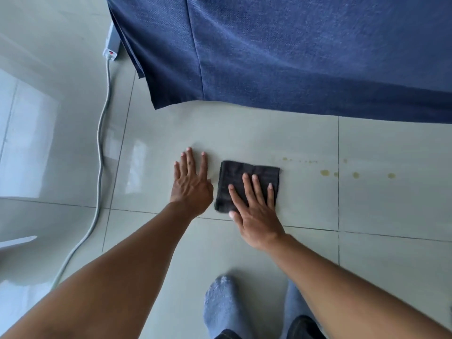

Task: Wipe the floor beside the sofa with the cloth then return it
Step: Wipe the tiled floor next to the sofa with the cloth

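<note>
A dark grey folded cloth (241, 176) lies flat on the pale tiled floor (269, 133) in front of the blue sofa (293, 52). My right hand (254, 209) presses down on the cloth's near half with fingers spread. My left hand (192, 181) rests flat on the bare tile just left of the cloth, fingers apart, holding nothing. Several yellowish spots (325, 172) dot the floor to the right of the cloth.
A white power strip (111, 51) sits by the sofa's left corner, and its grey cable (99, 152) snakes down the floor on the left. My two feet in blue-grey socks (223, 307) stand at the bottom centre.
</note>
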Demonstrator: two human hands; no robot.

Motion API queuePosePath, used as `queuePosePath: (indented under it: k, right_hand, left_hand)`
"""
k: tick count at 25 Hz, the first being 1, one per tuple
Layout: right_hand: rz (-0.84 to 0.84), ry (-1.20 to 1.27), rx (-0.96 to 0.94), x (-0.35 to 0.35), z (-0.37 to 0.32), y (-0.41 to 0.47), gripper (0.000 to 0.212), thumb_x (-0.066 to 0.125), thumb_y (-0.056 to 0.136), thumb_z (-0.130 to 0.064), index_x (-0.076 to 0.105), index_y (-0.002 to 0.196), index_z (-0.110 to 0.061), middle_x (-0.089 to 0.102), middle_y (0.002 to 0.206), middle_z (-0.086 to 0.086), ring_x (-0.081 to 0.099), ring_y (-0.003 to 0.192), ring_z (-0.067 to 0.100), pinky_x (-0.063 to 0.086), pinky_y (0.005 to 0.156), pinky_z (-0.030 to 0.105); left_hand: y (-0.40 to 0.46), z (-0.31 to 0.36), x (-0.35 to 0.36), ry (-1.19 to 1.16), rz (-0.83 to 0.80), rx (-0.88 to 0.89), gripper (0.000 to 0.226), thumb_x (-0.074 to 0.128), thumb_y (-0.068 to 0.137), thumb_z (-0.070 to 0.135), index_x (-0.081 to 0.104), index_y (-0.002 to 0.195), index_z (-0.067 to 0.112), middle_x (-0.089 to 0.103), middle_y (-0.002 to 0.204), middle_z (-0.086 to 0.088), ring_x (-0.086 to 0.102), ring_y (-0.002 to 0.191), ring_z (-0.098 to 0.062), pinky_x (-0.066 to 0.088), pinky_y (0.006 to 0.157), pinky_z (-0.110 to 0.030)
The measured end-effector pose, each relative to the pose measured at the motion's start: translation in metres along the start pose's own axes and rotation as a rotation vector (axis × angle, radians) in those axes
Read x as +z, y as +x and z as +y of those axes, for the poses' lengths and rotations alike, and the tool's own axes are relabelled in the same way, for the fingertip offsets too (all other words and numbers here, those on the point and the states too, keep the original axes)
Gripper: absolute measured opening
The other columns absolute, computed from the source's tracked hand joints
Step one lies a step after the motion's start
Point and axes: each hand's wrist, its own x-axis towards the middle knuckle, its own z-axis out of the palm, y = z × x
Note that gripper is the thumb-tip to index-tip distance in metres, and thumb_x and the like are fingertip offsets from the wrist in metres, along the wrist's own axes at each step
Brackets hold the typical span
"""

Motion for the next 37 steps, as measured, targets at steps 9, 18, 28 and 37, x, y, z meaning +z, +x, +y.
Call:
queuePosePath:
  k: [9, 18, 28, 37]
  right_hand:
    - [-0.021, -0.088, -0.004, -0.053, 0.040, 0.098, 0.062, 0.025, 0.103, -0.049, 0.000, 0.158, -0.036, -0.020, 0.168, 0.005, -0.021, 0.153, 0.026, -0.010, 0.120, 0.063]
    - [0.019, 0.026, 0.016, -0.013, 0.015, 0.011, 0.060, 0.025, 0.102, -0.045, 0.012, 0.159, -0.033, -0.011, 0.169, 0.008, -0.017, 0.154, 0.030, -0.003, 0.119, 0.066]
    - [0.018, 0.010, 0.145, -0.076, 0.072, 0.116, 0.058, 0.031, 0.104, -0.043, 0.011, 0.158, -0.036, -0.013, 0.169, 0.004, -0.016, 0.154, 0.026, -0.006, 0.120, 0.064]
    - [-0.006, 0.049, 0.054, -0.003, 0.057, -0.035, 0.059, 0.016, 0.101, -0.047, 0.013, 0.158, -0.036, -0.009, 0.170, 0.006, -0.017, 0.154, 0.028, -0.005, 0.121, 0.062]
  left_hand:
    - [0.006, 0.005, 0.011, 0.036, 0.009, 0.079, 0.070, 0.026, 0.101, 0.034, -0.004, 0.161, 0.016, -0.014, 0.167, -0.024, -0.014, 0.154, -0.040, 0.000, 0.125, -0.055]
    - [0.011, 0.013, -0.020, 0.041, -0.238, 0.027, 0.082, 0.037, 0.100, 0.043, -0.016, 0.159, 0.021, -0.030, 0.164, -0.017, -0.025, 0.152, -0.035, 0.001, 0.125, -0.055]
    - [0.010, 0.009, -0.012, 0.047, -0.177, 0.043, 0.083, 0.041, 0.100, 0.042, -0.014, 0.160, 0.021, -0.026, 0.165, -0.018, -0.021, 0.153, -0.036, 0.003, 0.125, -0.055]
    - [0.027, 0.059, -0.014, 0.090, -0.114, 0.064, 0.076, 0.040, 0.099, 0.030, -0.004, 0.161, 0.021, -0.017, 0.167, -0.021, -0.011, 0.154, -0.042, 0.007, 0.124, -0.056]
